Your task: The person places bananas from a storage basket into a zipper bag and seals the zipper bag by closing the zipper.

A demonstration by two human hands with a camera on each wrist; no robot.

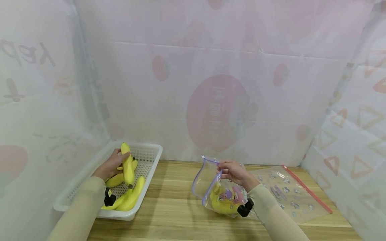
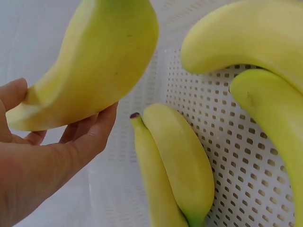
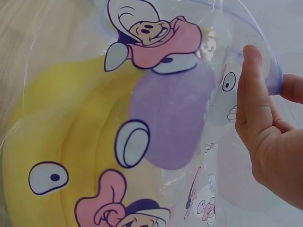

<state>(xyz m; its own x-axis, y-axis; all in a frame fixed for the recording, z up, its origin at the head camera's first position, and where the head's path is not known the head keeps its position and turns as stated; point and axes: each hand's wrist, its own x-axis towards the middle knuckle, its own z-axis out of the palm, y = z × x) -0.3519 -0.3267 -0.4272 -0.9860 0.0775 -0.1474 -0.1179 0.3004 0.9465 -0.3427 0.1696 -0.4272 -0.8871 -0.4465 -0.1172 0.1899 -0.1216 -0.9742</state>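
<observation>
My left hand (image 1: 112,164) grips a yellow banana (image 1: 128,167) and holds it above a white perforated basket (image 1: 155,160). More bananas (image 2: 182,165) lie in the basket below, seen closely in the left wrist view. On the right, my right hand (image 1: 233,172) pinches the rim of a clear zip bag (image 1: 197,182) with a purple edge and cartoon prints. The bag's mouth gapes toward the left. Yellow bananas (image 3: 71,123) show through its plastic in the right wrist view. Part of the bag is hidden behind the right hand and forearm.
A second clear zip bag (image 1: 286,190) with a red slider strip (image 1: 307,189) lies flat at the right. Wooden tabletop (image 1: 172,201) spans between basket and bags. Printed white cloth walls (image 1: 181,100) enclose the back and both sides.
</observation>
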